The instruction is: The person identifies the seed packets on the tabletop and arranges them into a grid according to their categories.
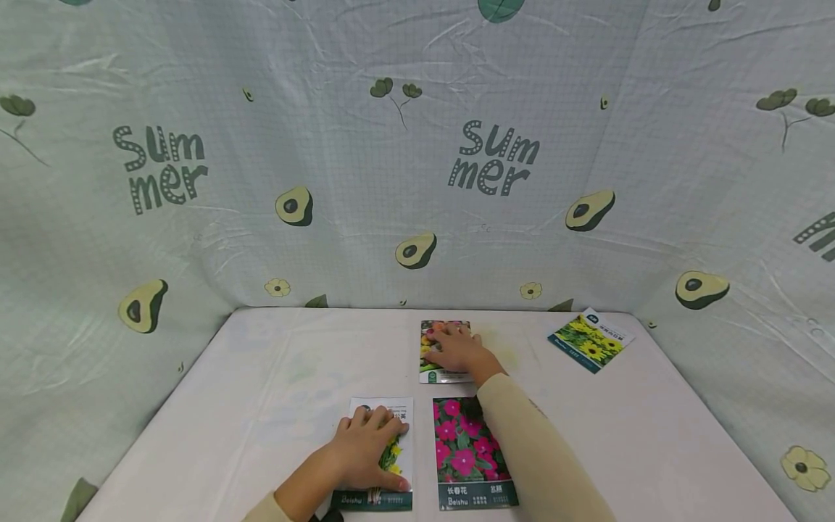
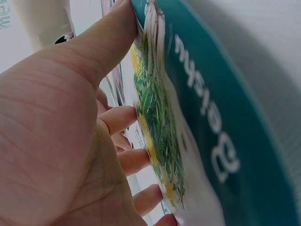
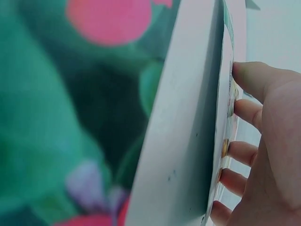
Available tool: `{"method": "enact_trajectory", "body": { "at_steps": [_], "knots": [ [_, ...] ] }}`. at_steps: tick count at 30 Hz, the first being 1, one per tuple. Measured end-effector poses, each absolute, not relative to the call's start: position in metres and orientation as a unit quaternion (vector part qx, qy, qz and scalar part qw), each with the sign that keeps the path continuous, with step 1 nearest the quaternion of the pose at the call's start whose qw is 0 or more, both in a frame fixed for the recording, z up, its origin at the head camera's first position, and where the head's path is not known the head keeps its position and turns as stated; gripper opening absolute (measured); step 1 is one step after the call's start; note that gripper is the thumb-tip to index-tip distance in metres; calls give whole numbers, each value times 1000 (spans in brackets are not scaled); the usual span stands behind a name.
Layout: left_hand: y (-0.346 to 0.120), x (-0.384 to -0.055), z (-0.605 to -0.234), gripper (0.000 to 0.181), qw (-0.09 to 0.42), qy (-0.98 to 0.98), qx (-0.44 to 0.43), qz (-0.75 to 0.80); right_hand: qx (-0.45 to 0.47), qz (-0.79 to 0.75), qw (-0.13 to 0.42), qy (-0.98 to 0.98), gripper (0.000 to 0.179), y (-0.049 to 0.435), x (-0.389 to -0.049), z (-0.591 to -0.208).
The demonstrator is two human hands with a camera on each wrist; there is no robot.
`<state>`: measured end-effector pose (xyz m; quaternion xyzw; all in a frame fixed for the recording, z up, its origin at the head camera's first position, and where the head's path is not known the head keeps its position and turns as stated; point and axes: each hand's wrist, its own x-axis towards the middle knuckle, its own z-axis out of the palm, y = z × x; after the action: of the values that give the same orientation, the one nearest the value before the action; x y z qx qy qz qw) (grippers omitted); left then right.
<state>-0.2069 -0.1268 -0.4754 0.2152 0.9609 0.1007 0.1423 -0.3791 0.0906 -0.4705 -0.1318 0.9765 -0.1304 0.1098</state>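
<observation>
My left hand (image 1: 367, 451) rests spread on a white seed packet (image 1: 404, 464) with yellow flowers and a dark green bottom band. In the left wrist view, the fingertips (image 2: 134, 161) touch the packet's face beside a printed bunch of green stems. Farther back, my right hand (image 1: 459, 349) lies over a seed packet (image 1: 430, 373) with multicoloured blooms, hiding much of its picture. The fingertips (image 3: 242, 153) press its face in the right wrist view, where the packet is seen nearly edge-on. A seed packet (image 1: 464, 442) with pink flowers lies under the right forearm, partly covered by the sleeve.
Another seed packet (image 1: 590, 341) with yellow flowers lies tilted near the back right corner of the white table (image 1: 261, 406). Behind and around the table hangs a pale curtain (image 1: 352, 159) printed with avocados and lettering.
</observation>
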Motion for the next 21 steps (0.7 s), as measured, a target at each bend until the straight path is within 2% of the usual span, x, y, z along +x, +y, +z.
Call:
{"method": "enact_trajectory", "body": {
  "at_steps": [5,21],
  "knots": [
    [-128,-208,-475,92,141,961,218,101,-132,-122,114,977,63,86,-386,-478],
    [-129,-208,-475,93,145,959,220,107,-147,-127,102,976,66,77,-378,-469]
  ]
}}
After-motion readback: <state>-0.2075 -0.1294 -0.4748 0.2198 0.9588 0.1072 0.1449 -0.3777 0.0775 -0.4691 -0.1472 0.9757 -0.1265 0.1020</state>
